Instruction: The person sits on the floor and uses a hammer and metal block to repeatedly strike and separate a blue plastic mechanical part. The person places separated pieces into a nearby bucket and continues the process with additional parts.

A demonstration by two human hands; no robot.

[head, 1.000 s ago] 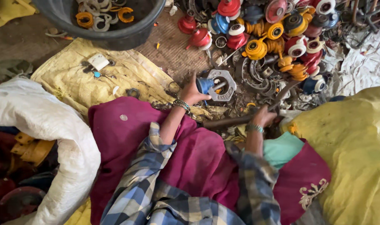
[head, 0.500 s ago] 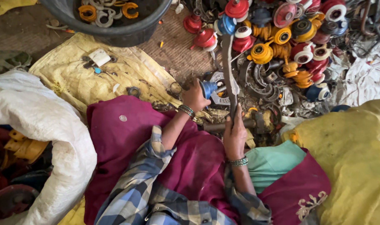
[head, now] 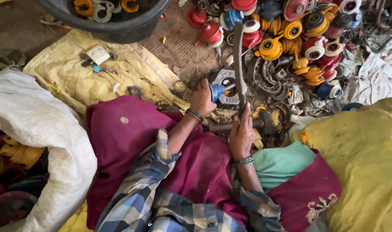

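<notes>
Head view. The left hand (head: 202,98) was closed around a blue part (head: 216,91) resting against a grey metal plate (head: 227,86) on the ground. The right hand (head: 241,134) grasped a long dark bar (head: 238,64), raised upright just right of it. The part looked intact; the far pile of coloured parts (head: 299,34) lay unsorted, and a few pieces sat in the black tub (head: 118,26).

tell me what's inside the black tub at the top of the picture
The black tub holds orange and whitish ring-shaped parts lying loose along its near side. The frame edge cuts off the rest of the inside, so anything deeper or further back cannot be seen.
</notes>
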